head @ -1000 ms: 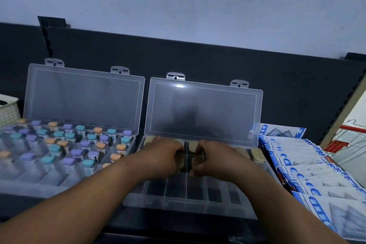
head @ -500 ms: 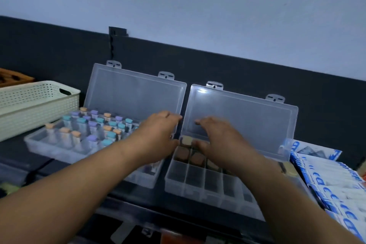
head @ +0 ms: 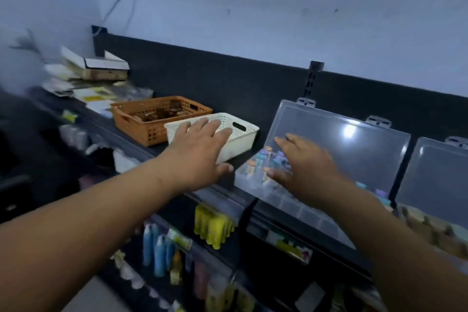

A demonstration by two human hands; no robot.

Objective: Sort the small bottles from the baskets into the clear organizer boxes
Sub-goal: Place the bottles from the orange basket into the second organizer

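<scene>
Hovering over the white basket (head: pixel 243 138), the left hand (head: pixel 200 152) has its grip spread, empty; the right hand (head: pixel 306 164), equally empty, hangs above the organizer box (head: pixel 298 206). Bottles (head: pixel 157 115) seem to lie in the orange basket (head: pixel 147 132): pinch one by its cap.

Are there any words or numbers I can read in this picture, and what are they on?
No text can be read.
Yellow plastic bottles: labels blurred.
Colourful shelf-edge tag: blurred.
Stacked papers and boxes at far left: blurred.
</scene>
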